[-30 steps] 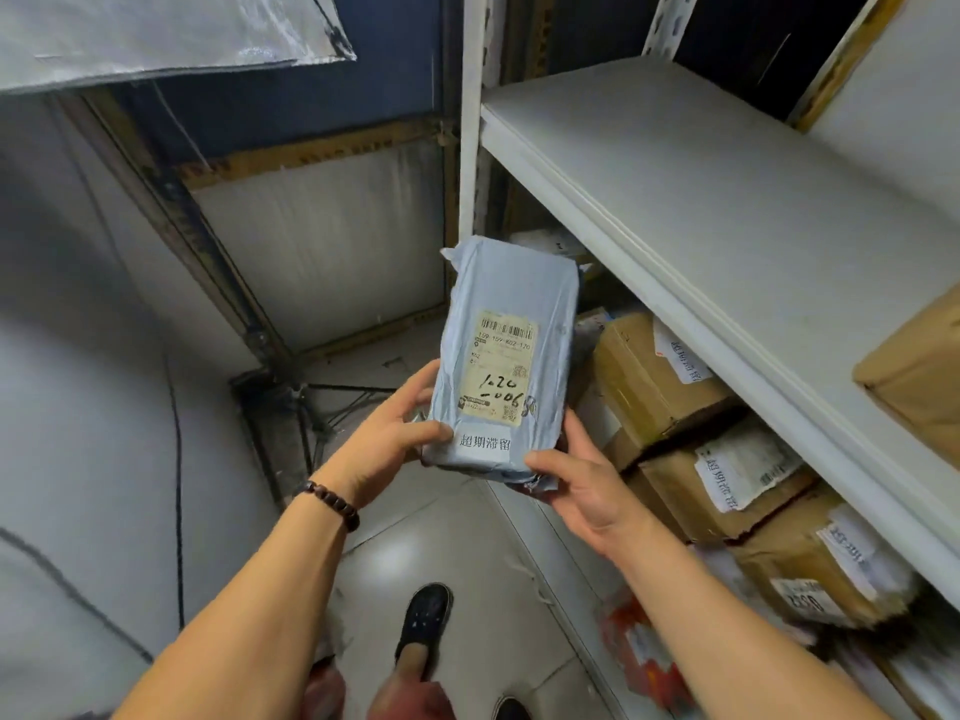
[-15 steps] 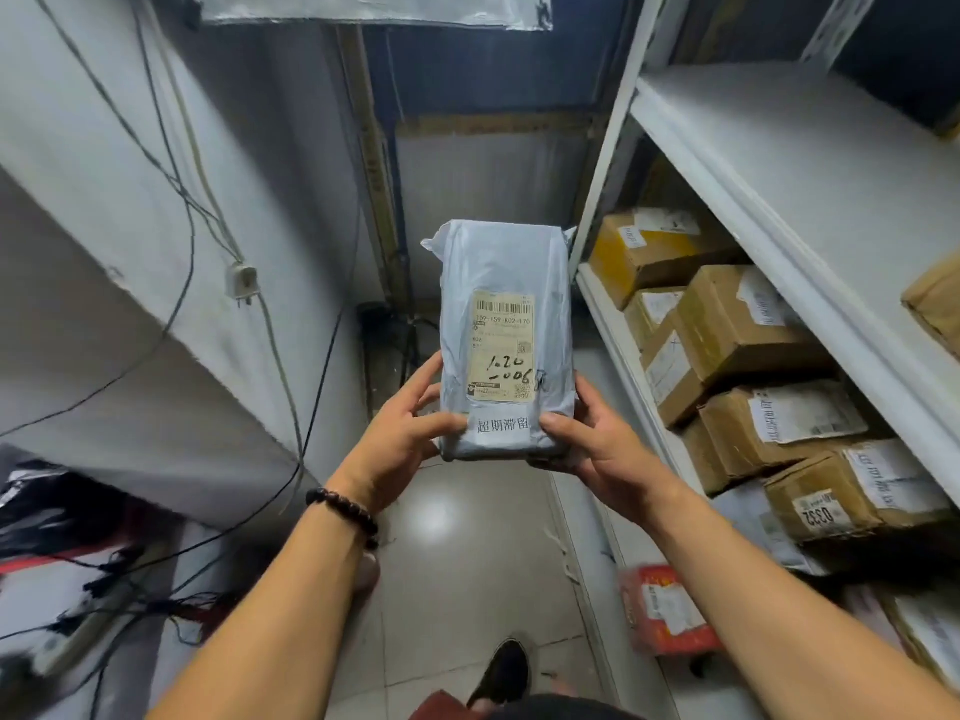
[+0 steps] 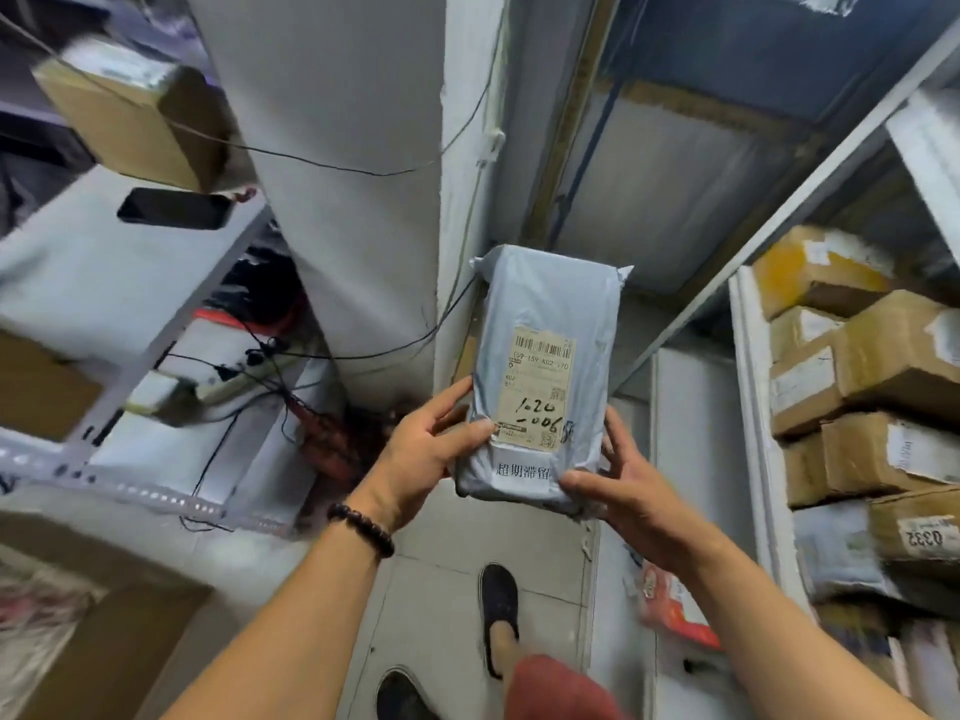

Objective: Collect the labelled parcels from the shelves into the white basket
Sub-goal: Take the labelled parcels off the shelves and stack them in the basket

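Observation:
I hold a grey plastic-wrapped parcel upright in front of me, over the aisle floor. A tan label with a barcode and handwritten numbers faces me. My left hand grips its lower left edge, thumb on the front. My right hand cups its lower right corner from below. A dark bead bracelet sits on my left wrist. The white basket is not in view.
White shelves on the right hold several labelled cardboard boxes and a red packet lower down. On the left, a metal rack carries a cardboard box, a black phone, a power strip and tangled cables. A white pillar stands ahead.
My view has swung to the left, away from the right-hand shelves, bringing the left rack and pillar into sight. Both hands keep the same hold on the parcel.

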